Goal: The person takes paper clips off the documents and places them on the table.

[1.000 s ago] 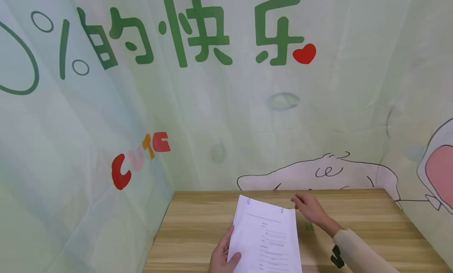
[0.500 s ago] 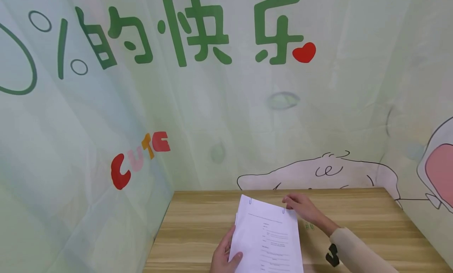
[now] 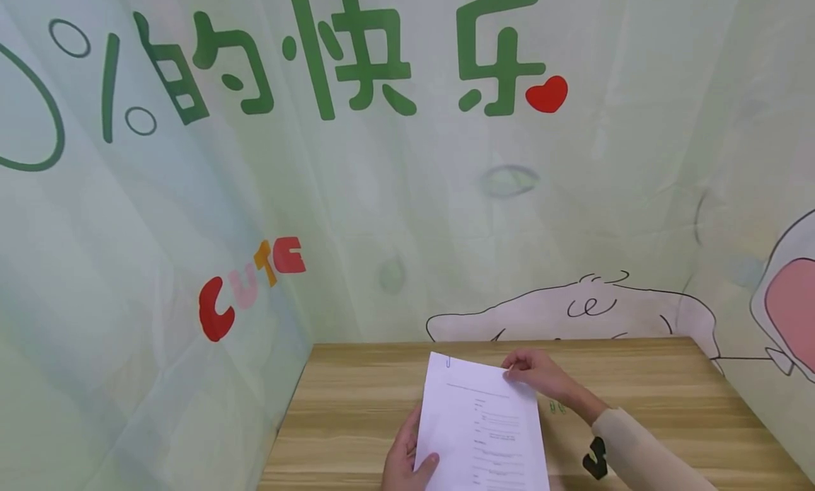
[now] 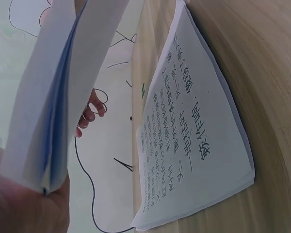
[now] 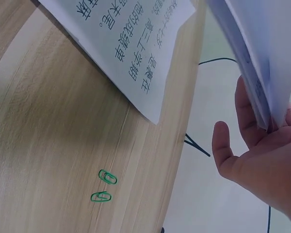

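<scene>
My left hand (image 3: 410, 455) grips a stack of white printed paper (image 3: 480, 434) by its left edge, thumb on the front page. The stack is held up, tilted towards the head camera. A paper clip (image 3: 448, 361) sits on its top edge near the left corner. My right hand (image 3: 538, 374) pinches the top right corner with thumb and fingers, covering the spot where a second clip showed earlier. In the right wrist view, the right hand (image 5: 262, 141) is at the stack's edge (image 5: 276, 53), and the layered sheets fan slightly apart.
Another paper stack (image 4: 199, 131) with Chinese writing lies on the wooden table (image 3: 356, 399), behind the held one. Two green paper clips, one upper (image 5: 107, 176) and one lower (image 5: 101, 196), lie to its right. A printed cloth backdrop (image 3: 382, 194) rises behind the table.
The right hand has moved left from beside the stack onto its top right corner, and its fingers now hide the right clip. The left hand keeps its grip, with the stack shifted slightly right.
</scene>
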`<state>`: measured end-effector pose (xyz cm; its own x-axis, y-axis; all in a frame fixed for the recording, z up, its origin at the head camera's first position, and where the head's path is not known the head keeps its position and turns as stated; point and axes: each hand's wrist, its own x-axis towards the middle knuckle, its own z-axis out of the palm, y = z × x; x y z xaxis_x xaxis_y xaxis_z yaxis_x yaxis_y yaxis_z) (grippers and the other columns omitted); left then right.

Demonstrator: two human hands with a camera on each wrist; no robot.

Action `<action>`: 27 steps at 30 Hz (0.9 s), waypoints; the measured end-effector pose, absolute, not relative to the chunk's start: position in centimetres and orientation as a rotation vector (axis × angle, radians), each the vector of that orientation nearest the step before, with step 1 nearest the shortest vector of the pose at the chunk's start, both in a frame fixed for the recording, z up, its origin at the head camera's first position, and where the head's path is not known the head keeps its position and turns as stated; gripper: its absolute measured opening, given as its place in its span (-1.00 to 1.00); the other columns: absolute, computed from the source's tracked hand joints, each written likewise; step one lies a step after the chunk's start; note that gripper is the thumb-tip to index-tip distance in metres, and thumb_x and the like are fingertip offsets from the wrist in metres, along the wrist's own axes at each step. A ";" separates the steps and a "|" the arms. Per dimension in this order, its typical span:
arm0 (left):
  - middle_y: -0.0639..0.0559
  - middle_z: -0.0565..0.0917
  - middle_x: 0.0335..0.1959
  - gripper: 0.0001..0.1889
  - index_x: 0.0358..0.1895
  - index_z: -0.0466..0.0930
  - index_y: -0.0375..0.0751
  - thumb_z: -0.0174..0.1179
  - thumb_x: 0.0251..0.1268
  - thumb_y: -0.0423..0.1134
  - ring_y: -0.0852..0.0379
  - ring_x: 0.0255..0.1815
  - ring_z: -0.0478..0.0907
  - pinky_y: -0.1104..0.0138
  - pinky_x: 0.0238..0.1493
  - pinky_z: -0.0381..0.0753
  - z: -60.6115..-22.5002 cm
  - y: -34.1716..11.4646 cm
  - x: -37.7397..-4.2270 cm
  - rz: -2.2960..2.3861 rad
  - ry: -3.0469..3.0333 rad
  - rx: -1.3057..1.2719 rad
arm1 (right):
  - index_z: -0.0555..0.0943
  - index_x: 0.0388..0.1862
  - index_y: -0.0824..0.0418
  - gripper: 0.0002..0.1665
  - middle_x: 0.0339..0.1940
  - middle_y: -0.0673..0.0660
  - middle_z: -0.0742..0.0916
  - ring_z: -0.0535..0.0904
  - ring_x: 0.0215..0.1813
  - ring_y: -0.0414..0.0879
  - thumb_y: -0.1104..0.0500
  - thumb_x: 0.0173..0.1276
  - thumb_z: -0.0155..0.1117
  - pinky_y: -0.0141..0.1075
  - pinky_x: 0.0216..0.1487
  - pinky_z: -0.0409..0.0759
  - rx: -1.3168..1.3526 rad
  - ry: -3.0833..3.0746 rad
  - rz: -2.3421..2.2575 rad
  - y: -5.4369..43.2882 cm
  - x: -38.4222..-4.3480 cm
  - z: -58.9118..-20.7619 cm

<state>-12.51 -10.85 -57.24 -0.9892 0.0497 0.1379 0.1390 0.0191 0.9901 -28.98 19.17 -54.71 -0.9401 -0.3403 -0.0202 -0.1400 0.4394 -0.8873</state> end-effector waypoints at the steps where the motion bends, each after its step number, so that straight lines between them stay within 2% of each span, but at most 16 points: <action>1: -0.76 0.52 0.21 -0.16 0.59 0.12 -0.57 0.22 0.20 -0.56 -0.29 0.06 0.75 0.14 -0.05 0.84 -57.2 -10.8 -12.5 -2.152 -2.199 -0.191 | 0.72 -0.04 0.28 -0.83 -0.24 0.09 0.74 0.60 -0.16 -0.03 0.26 0.45 0.36 -0.32 -0.14 0.59 -0.418 2.481 -1.518 19.1 -29.0 -54.7; 6: -0.74 0.53 0.23 -0.15 0.61 0.12 -0.51 0.22 0.21 -0.58 -0.38 0.07 0.73 0.12 -0.05 0.84 -57.1 -10.8 -12.5 -2.183 -2.233 -0.123 | 0.70 -0.04 0.32 -0.80 -0.25 0.10 0.73 0.60 -0.18 -0.02 0.28 0.41 0.39 -0.35 -0.16 0.60 -0.382 2.425 -1.556 19.1 -29.0 -54.4; 12: -0.71 0.55 0.22 -0.14 0.61 0.07 -0.53 0.20 0.21 -0.60 -0.44 0.09 0.71 0.12 -0.03 0.84 -57.1 -11.0 -12.6 -2.214 -2.259 -0.106 | 0.68 -0.04 0.38 -0.78 -0.27 0.11 0.74 0.62 -0.22 -0.05 0.29 0.40 0.40 -0.38 -0.23 0.61 -0.424 2.397 -1.574 19.1 -28.8 -53.8; 17: -0.66 0.63 0.12 -0.11 0.62 0.01 -0.52 0.19 0.20 -0.60 -0.38 0.00 0.77 0.14 -0.12 0.85 -57.3 -11.1 -12.5 -2.251 -2.263 -0.113 | 0.66 -0.03 0.39 -0.76 -0.23 0.14 0.77 0.66 -0.22 -0.08 0.27 0.41 0.40 -0.36 -0.24 0.65 -0.481 2.374 -1.562 19.2 -28.7 -53.6; 23: -0.68 0.62 0.12 -0.07 0.63 -0.02 -0.53 0.19 0.14 -0.59 -0.26 -0.03 0.80 0.15 -0.10 0.85 -57.6 -11.0 -12.4 -2.242 -2.257 -0.148 | 0.63 -0.02 0.38 -0.79 -0.22 0.18 0.81 0.71 -0.25 -0.07 0.29 0.45 0.36 -0.34 -0.28 0.70 -0.567 2.303 -1.553 19.5 -28.9 -53.6; 27: -0.69 0.60 0.15 -0.04 0.64 -0.04 -0.52 0.19 0.11 -0.59 -0.32 0.00 0.78 0.14 -0.09 0.85 -57.6 -10.8 -12.3 -2.253 -2.249 -0.135 | 0.61 -0.02 0.41 -0.81 -0.25 0.21 0.82 0.73 -0.29 -0.06 0.32 0.47 0.32 -0.34 -0.31 0.70 -0.662 2.240 -1.545 19.9 -29.1 -53.6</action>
<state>-12.27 -10.84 -57.56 -0.9954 0.0918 0.0282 0.0281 -0.0030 0.9996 -29.10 19.87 -53.63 -0.8340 -0.5516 -0.0143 -0.1827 0.3005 -0.9361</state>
